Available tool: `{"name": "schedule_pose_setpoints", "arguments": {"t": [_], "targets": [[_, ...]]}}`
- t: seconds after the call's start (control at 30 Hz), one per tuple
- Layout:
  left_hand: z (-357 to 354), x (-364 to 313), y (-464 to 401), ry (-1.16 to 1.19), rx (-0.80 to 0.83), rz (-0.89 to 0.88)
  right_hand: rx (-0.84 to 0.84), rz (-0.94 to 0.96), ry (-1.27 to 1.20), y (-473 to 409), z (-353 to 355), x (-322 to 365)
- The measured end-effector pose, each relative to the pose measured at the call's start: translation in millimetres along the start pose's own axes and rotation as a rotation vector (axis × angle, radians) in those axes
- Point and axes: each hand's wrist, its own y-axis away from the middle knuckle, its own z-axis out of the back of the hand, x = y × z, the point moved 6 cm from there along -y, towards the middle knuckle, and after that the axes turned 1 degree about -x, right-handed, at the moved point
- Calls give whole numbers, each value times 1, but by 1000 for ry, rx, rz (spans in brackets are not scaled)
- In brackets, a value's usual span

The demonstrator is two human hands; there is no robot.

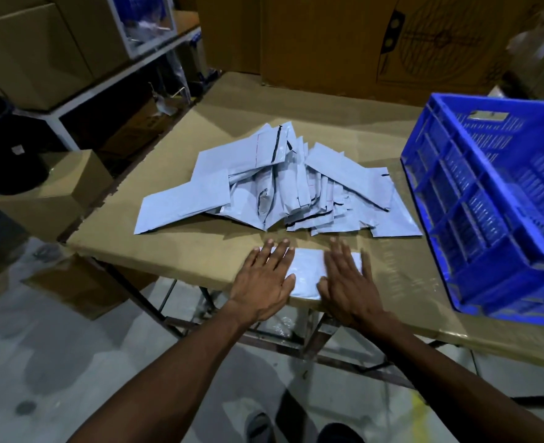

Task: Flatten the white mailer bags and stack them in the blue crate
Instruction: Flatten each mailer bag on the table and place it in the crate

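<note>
One white mailer bag (pixel 307 271) lies flat at the near edge of the cardboard-covered table (pixel 181 238). My left hand (pixel 265 278) presses on its left part with straight, spread fingers. My right hand (pixel 347 279) presses flat on its right part the same way. Behind the hands sits a loose pile of several crumpled white mailer bags (pixel 280 187) in the middle of the table. The blue crate (pixel 488 212) stands on the table's right side, tilted toward me; I see no bags inside it.
Large cardboard boxes (pixel 376 43) stand along the table's far edge. A white metal shelf (pixel 82 94) with boxes is at the left, a smaller box (pixel 69 187) below it. The table's metal frame (pixel 280 340) and the grey floor show beneath my arms.
</note>
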Motion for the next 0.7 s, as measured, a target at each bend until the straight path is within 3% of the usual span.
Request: {"name": "schedule_pose_setpoints", "arguments": {"t": [0.13, 0.53, 0.7], "targets": [[-2, 0, 1, -11, -1, 9, 39, 91, -81, -6, -3, 36], [0, 1, 2, 9, 68, 0, 166, -39, -63, 22, -5, -46], [9, -8, -9, 45, 118, 37, 20, -2, -55, 4, 15, -16]]}}
